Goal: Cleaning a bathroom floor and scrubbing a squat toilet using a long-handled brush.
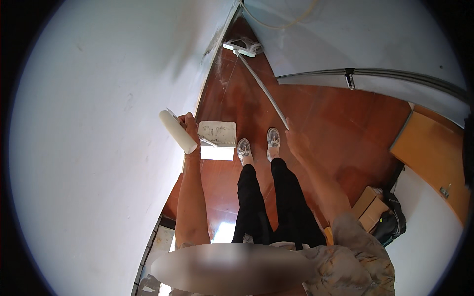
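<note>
My left hand (192, 129) is closed round a paint roller with a thick white cover (177, 132), held up beside the pale wall on the left. A thin light-coloured rod shows beyond this hand, over the tray. Below and to its right, a white paint tray (217, 153) with dark smudges sits on the floor. My right hand (294, 140) grips the top end of a long white pole (261, 88). The pole slants away to a flat white head (239, 49) on the floor in the far corner, with something translucent around it. Its exact kind I cannot tell.
The reddish-brown floor (340, 118) narrows toward the far corner between the left wall (108, 133) and a white panel (355, 34) with a metal-edged rail. On the right are an orange-brown wooden door (429, 153), a cardboard box (368, 207) and a black bag (392, 217).
</note>
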A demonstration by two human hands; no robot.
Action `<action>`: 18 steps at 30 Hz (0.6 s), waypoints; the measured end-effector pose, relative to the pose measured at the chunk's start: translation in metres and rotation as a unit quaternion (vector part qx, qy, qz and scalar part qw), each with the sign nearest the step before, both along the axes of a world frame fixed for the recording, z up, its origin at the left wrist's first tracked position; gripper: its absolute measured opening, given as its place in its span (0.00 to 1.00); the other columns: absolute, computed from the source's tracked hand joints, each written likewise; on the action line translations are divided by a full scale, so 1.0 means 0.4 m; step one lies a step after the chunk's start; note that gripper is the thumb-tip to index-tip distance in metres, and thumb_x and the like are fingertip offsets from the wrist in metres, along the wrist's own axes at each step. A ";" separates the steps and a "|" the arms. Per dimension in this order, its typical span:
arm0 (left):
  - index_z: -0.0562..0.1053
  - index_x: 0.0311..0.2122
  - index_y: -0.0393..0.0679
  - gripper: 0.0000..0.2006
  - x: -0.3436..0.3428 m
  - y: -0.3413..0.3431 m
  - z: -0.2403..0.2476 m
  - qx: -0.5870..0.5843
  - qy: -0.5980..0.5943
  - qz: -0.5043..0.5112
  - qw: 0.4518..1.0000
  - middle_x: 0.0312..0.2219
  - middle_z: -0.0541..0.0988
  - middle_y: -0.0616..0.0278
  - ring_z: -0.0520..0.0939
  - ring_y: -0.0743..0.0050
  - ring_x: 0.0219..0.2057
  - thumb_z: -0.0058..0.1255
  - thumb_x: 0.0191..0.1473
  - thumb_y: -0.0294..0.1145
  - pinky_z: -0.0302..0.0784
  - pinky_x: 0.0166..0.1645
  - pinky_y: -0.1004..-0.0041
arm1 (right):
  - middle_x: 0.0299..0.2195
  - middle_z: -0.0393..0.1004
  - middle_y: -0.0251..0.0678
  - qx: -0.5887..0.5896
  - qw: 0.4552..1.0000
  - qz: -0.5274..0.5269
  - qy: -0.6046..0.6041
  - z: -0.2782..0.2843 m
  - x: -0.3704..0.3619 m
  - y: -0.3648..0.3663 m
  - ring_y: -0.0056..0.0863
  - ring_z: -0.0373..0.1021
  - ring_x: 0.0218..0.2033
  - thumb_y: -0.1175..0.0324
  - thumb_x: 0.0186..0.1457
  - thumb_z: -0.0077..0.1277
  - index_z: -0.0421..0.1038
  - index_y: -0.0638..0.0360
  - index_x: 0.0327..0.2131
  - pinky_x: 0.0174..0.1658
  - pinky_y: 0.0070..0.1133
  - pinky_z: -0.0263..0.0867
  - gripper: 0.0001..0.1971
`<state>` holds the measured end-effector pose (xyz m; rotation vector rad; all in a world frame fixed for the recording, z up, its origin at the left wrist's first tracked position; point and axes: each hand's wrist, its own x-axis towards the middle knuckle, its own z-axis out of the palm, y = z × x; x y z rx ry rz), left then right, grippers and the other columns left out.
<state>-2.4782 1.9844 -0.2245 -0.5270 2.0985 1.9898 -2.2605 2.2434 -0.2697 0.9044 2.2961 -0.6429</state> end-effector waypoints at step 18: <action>0.67 0.27 0.38 0.10 0.010 0.000 0.011 -0.017 0.012 -0.015 1.000 0.19 0.68 0.67 0.68 0.83 0.21 0.49 0.54 0.34 0.66 0.28 0.80 | 0.42 0.70 0.49 -0.084 0.979 -0.128 -0.135 0.150 0.109 0.131 0.44 0.67 0.44 0.55 0.61 0.33 0.54 0.35 0.58 0.47 0.34 0.61 0.21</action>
